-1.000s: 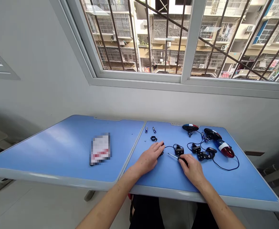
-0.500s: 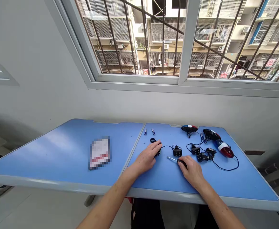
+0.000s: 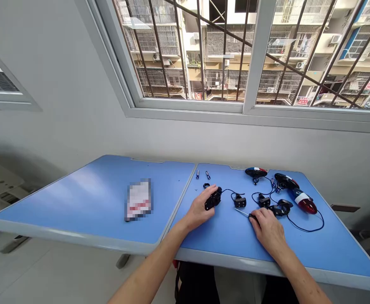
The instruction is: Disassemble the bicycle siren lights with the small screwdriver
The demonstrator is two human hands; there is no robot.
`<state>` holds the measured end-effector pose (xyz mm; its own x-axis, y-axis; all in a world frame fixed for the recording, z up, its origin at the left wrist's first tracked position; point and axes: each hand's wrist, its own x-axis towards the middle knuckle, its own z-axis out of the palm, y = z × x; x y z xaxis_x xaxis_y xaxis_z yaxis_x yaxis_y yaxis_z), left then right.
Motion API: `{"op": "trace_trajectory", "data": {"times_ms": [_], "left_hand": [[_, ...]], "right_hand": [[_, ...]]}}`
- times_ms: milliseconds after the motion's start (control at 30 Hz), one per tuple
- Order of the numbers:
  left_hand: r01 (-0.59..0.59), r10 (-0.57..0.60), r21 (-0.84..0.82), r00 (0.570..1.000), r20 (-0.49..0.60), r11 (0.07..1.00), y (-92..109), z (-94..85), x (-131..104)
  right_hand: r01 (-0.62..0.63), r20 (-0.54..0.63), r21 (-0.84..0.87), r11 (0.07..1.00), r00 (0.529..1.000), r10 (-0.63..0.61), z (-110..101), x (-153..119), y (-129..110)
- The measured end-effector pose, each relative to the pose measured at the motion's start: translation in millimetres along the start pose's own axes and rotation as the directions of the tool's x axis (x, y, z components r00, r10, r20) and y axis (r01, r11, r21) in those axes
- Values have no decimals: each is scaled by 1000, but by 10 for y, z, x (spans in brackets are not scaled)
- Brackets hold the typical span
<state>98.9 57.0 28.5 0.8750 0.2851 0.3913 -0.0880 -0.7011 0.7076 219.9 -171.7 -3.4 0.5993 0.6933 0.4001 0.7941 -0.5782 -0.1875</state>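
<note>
My left hand (image 3: pixel 201 207) is closed round a black plastic device (image 3: pixel 214 198), tilted up near the table's middle; a thin cable runs from it to a small black button box (image 3: pixel 240 202). My right hand (image 3: pixel 269 228) rests low over the table, fingers closed on the dark handle of a screwdriver (image 3: pixel 242 212), whose metal shaft points left. Behind my left hand lies a black ring clamp (image 3: pixel 206 185), partly hidden by the fingers. Two small batteries (image 3: pixel 197 174) lie farther back.
Right of my hands are black bicycle-horn-like units: one with a blue, white and red top (image 3: pixel 256 171), another with a red end (image 3: pixel 306 205), plus tangled cables and button boxes (image 3: pixel 263 200). A blurred packet (image 3: pixel 139 200) lies on the left blue tabletop (image 3: pixel 90 211).
My left hand has lifted and tilted the black device, so more of it shows. The right hand stays low with the screwdriver, shifted slightly. The whole view has swung a little left.
</note>
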Motion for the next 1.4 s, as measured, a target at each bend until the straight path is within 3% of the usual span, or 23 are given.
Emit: {"op": "trace_trajectory", "data": {"times_ms": [133, 233, 300, 367, 467, 633, 900, 1400], "left_hand": [[108, -110, -143, 994, 0, 984, 54, -16, -22], [262, -256, -312, 965, 61, 913, 88, -15, -34], [311, -286, -387, 950, 123, 868, 80, 1, -40], [281, -247, -391, 960, 135, 877, 43, 33, -47], [134, -120, -250, 990, 69, 959, -27, 93, -61], [-57, 60, -46, 996, 60, 997, 1, 125, -95], [-109, 105, 43, 991, 83, 993, 85, 126, -107], [-104, 96, 75, 990, 103, 992, 85, 147, -108]], "right_hand": [[-19, 33, 19, 1000, 999, 19, -51, 16, -28], [-65, 44, 167, 984, 997, 58, -63, 14, -3], [-82, 74, 301, 950, 995, 63, -72, 6, 5], [-66, 110, 430, 900, 994, 20, -103, -3, -30], [-30, 132, 575, 818, 990, -56, -196, -5, -175], [-90, 156, 708, 701, 987, -31, -331, 35, -456], [-191, 231, 753, 630, 973, 20, -309, 18, -552], [-215, 248, 733, 645, 968, 41, -345, 28, -580]]}}
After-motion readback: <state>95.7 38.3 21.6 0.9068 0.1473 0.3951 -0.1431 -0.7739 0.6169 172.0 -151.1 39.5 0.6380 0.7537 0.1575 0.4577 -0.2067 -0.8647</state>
